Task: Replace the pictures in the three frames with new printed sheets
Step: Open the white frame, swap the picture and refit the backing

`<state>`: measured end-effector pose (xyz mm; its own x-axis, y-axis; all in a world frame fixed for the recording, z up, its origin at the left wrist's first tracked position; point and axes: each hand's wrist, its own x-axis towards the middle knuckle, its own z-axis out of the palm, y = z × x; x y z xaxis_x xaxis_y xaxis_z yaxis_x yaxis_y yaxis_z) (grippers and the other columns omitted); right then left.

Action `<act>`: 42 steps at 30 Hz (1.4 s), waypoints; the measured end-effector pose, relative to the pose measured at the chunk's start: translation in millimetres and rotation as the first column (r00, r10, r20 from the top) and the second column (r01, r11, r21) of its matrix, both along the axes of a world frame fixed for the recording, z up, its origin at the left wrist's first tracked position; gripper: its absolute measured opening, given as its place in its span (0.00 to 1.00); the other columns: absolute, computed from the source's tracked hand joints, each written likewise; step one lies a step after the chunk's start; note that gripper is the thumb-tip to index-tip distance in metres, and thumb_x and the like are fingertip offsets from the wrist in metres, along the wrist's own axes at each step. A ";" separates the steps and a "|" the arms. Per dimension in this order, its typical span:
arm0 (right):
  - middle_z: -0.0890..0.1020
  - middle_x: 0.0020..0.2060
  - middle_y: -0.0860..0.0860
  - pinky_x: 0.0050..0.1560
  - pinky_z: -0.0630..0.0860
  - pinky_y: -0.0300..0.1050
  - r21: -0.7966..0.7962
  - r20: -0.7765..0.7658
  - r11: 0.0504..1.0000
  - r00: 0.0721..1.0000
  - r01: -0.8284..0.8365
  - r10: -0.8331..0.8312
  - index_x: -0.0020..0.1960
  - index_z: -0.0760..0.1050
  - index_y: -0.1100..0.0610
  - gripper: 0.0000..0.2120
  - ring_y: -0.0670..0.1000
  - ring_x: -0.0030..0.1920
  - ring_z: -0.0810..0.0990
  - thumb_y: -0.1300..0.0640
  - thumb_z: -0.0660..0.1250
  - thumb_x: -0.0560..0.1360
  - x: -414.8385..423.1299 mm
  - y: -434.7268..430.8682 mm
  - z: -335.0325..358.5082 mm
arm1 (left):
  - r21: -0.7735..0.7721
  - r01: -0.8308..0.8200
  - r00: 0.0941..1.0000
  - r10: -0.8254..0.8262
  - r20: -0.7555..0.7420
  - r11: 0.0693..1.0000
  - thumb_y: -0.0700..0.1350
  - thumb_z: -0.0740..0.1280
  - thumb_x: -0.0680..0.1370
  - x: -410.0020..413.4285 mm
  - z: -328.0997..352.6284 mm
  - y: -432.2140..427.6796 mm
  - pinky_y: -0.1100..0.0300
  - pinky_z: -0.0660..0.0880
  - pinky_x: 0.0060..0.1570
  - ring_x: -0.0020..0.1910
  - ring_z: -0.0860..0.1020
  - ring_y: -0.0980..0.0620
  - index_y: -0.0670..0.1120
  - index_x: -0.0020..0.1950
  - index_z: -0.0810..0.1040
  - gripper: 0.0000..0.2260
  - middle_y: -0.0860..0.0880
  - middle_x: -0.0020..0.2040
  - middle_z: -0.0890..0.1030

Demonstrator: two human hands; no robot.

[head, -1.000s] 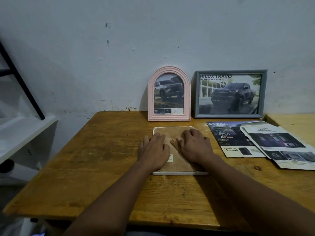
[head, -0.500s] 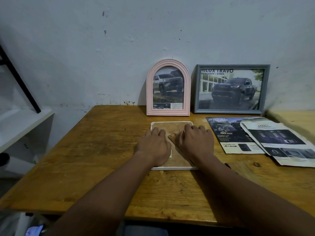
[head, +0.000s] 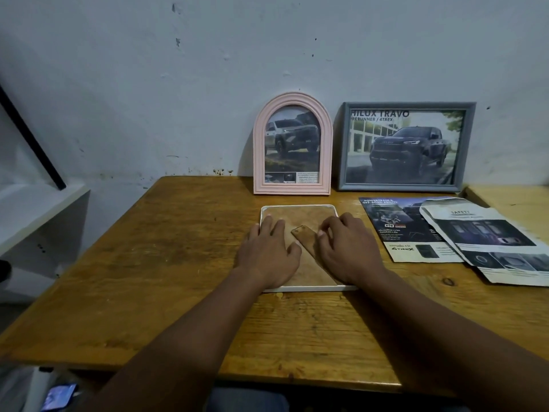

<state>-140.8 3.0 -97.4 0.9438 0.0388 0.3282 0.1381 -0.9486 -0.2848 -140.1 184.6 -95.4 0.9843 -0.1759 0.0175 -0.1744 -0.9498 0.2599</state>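
- Hands apart on the face-down white frame (head: 312, 289) on the wooden table (head: 178, 248): left hand (head: 269, 257) flat on its backing (head: 300, 217), right hand (head: 347, 251) fingers bent beside the stand leg (head: 306, 239), grip unclear
- Printed sheets (head: 401, 233) lie just right
- Pink arched frame (head: 258, 150) and grey frame (head: 343, 144) stand against the wall

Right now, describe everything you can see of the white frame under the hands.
The white frame lies face down on the wooden table, in front of the pink arched frame. A thin white rim with rounded corners surrounds a brown backing board with an easel stand lying diagonally across it. The left hand rests flat on the backing; the right hand touches it with bent fingertips beside the stand.
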 end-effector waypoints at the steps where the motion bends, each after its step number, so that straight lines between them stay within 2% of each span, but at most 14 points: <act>1: 0.75 0.59 0.54 0.56 0.73 0.53 -0.012 0.004 0.999 1.000 0.031 -0.031 0.65 0.71 0.52 0.21 0.53 0.57 0.73 0.41 0.55 0.79 -0.9 1.6 0.2 | -0.015 -0.007 1.000 0.008 0.023 1.000 0.63 0.52 0.82 -0.5 0.1 -0.2 0.44 0.58 0.76 0.81 0.51 0.43 0.51 0.83 0.52 0.32 0.49 0.83 0.51; 5: 0.73 0.63 0.59 0.60 0.69 0.57 -0.034 -0.027 0.964 0.964 0.263 -0.264 0.67 0.67 0.55 0.29 0.60 0.63 0.70 0.35 0.55 0.75 -7.0 4.1 7.0 | -0.087 -0.040 0.992 0.050 0.119 0.995 0.62 0.57 0.80 -2.9 2.6 -2.1 0.46 0.72 0.67 0.73 0.67 0.44 0.50 0.78 0.64 0.30 0.47 0.78 0.62; 7: 0.75 0.62 0.58 0.63 0.67 0.58 -0.009 -0.046 0.969 0.968 0.249 -0.249 0.67 0.68 0.54 0.27 0.59 0.64 0.71 0.37 0.57 0.76 -9.8 4.7 9.9 | -0.107 -0.047 0.988 0.061 0.141 0.993 0.63 0.59 0.79 -4.3 5.1 -3.0 0.48 0.76 0.60 0.67 0.71 0.45 0.50 0.76 0.66 0.28 0.48 0.74 0.64; 9: 0.79 0.58 0.54 0.65 0.67 0.58 0.152 -0.061 0.970 0.982 0.189 -0.181 0.66 0.70 0.51 0.21 0.56 0.62 0.74 0.42 0.60 0.77 -9.7 2.3 11.1 | -0.133 -0.048 0.989 0.066 0.133 0.990 0.63 0.61 0.79 -4.9 6.7 -3.7 0.50 0.77 0.58 0.66 0.72 0.46 0.51 0.75 0.67 0.27 0.49 0.72 0.64; 13: 0.81 0.40 0.47 0.53 0.80 0.57 0.585 -0.112 0.795 0.987 0.161 -0.118 0.63 0.75 0.51 0.14 0.49 0.44 0.81 0.51 0.65 0.78 -13.2 -11.9 29.9 | -0.233 -0.071 0.989 0.099 0.110 0.970 0.61 0.62 0.79 -6.5 7.4 -7.4 0.52 0.77 0.58 0.65 0.72 0.47 0.54 0.73 0.70 0.24 0.51 0.70 0.64; 15: 0.81 0.42 0.48 0.47 0.80 0.51 0.677 -0.068 0.722 0.989 0.141 -0.130 0.61 0.77 0.52 0.12 0.47 0.43 0.80 0.54 0.65 0.78 -11.9 -22.6 45.6 | -0.321 -0.070 0.990 0.106 0.095 0.944 0.61 0.62 0.80 -6.7 7.7 -13.9 0.48 0.77 0.59 0.66 0.71 0.47 0.55 0.72 0.70 0.23 0.51 0.70 0.63; 18: 0.84 0.48 0.52 0.52 0.80 0.52 0.840 -0.043 0.533 0.992 0.101 -0.120 0.58 0.78 0.53 0.09 0.51 0.48 0.83 0.55 0.65 0.78 -9.1 -40.4 68.0 | -0.438 -0.054 0.995 0.085 0.053 0.897 0.62 0.59 0.80 -6.4 8.1 -27.0 0.44 0.75 0.62 0.67 0.69 0.47 0.57 0.71 0.69 0.21 0.52 0.71 0.63; 22: 0.86 0.46 0.54 0.49 0.78 0.48 0.954 -0.019 0.298 1.000 0.020 -0.005 0.59 0.78 0.57 0.09 0.51 0.48 0.85 0.58 0.63 0.81 -16.4 -51.0 96.1 | -0.642 -0.090 0.995 0.035 -0.098 0.761 0.60 0.53 0.84 -3.9 30.7 -39.3 0.49 0.73 0.60 0.61 0.73 0.50 0.57 0.71 0.73 0.19 0.50 0.68 0.73; 26: 0.86 0.49 0.59 0.56 0.79 0.52 0.985 0.061 0.145 0.977 -0.092 0.206 0.60 0.76 0.58 0.09 0.57 0.52 0.85 0.58 0.61 0.83 -18.9 -33.8 128.6 | -0.853 -0.321 0.916 -0.094 -0.390 0.411 0.67 0.49 0.82 -10.7 85.4 -37.9 0.54 0.73 0.49 0.51 0.77 0.47 0.53 0.69 0.75 0.28 0.49 0.53 0.79; 28: 0.85 0.52 0.59 0.59 0.79 0.52 0.974 0.073 0.183 0.954 -0.131 0.292 0.59 0.75 0.54 0.08 0.55 0.54 0.85 0.56 0.61 0.82 -17.3 -15.5 137.9 | -0.878 -0.333 0.916 -0.101 -0.387 0.344 0.72 0.51 0.79 -7.6 106.8 -29.0 0.50 0.75 0.52 0.52 0.78 0.46 0.54 0.68 0.75 0.29 0.46 0.57 0.80; 31: 0.84 0.55 0.56 0.60 0.79 0.51 0.962 0.077 0.217 0.928 -0.165 0.365 0.56 0.75 0.47 0.05 0.51 0.55 0.84 0.51 0.62 0.82 -13.4 11.4 139.5 | -0.862 -0.238 0.955 -0.055 -0.292 0.447 0.72 0.61 0.75 -6.2 132.2 -9.1 0.44 0.77 0.59 0.58 0.79 0.43 0.55 0.71 0.74 0.31 0.46 0.62 0.79; 34: 0.83 0.56 0.53 0.60 0.78 0.52 0.959 0.048 0.244 0.932 -0.143 0.360 0.56 0.74 0.44 0.05 0.50 0.56 0.83 0.49 0.61 0.82 -9.8 25.8 124.8 | -0.798 -0.159 0.983 0.016 -0.184 0.581 0.54 0.66 0.82 -10.5 141.3 6.4 0.48 0.82 0.52 0.54 0.80 0.44 0.55 0.73 0.71 0.20 0.48 0.61 0.77; 39: 0.76 0.56 0.48 0.38 0.77 0.39 0.775 -0.077 0.631 0.985 -0.040 0.157 0.68 0.69 0.50 0.15 0.45 0.48 0.78 0.48 0.60 0.82 -14.9 18.9 77.8 | -0.824 -0.304 0.951 0.099 -0.294 0.477 0.40 0.64 0.82 -18.1 110.5 19.0 0.46 0.84 0.46 0.53 0.81 0.43 0.56 0.73 0.69 0.21 0.45 0.63 0.76; 42: 0.78 0.61 0.50 0.51 0.81 0.54 0.601 -0.175 0.798 0.982 0.047 0.075 0.70 0.67 0.50 0.19 0.52 0.55 0.79 0.46 0.61 0.81 -19.7 9.3 44.2 | -0.839 -0.381 0.922 0.095 -0.374 0.389 0.37 0.63 0.82 -24.3 79.3 24.6 0.48 0.84 0.42 0.49 0.85 0.43 0.54 0.70 0.71 0.19 0.44 0.58 0.80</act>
